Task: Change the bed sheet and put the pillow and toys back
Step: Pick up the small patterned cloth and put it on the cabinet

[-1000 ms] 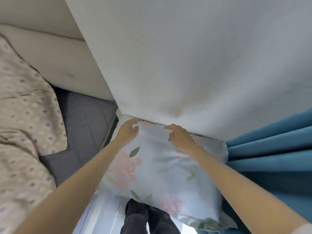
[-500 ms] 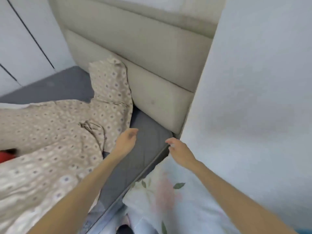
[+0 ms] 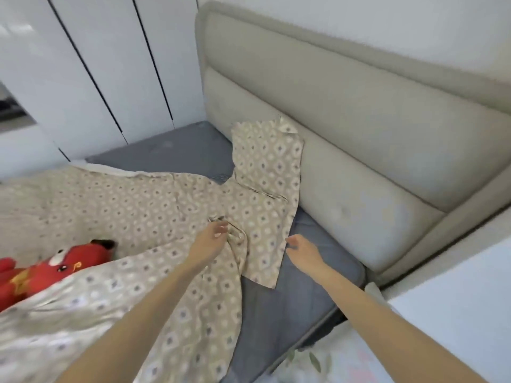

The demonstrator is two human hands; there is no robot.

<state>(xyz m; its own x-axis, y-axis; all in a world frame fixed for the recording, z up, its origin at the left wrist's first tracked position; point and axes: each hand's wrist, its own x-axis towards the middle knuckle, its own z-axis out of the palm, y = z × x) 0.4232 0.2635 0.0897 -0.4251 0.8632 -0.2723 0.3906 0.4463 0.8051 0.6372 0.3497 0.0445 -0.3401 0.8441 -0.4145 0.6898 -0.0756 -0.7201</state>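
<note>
A beige patterned bed sheet [image 3: 138, 217] lies rumpled across the grey mattress [image 3: 276, 313], with one corner flopped up against the headboard. My left hand [image 3: 211, 239] sits on the sheet with its fingers curled into a bunched fold. Just past the sheet's right edge, my right hand [image 3: 302, 251] hovers over the bare mattress, fingers loosely bent and holding nothing. A red plush toy [image 3: 41, 269] lies at the left, partly under the sheet. The floral pillow [image 3: 318, 360] shows at the bottom right, beside the bed and below mattress level.
A padded beige headboard [image 3: 359, 161] runs along the far side of the bed. White wardrobe doors [image 3: 96, 64] stand at the back left. A white wall corner [image 3: 456, 299] juts in at the right, close to the mattress corner.
Both hands left the floral pillow and moved left onto the bed. The view swung from the pillow and wall to the sheet. My left hand now has the sheet fold.
</note>
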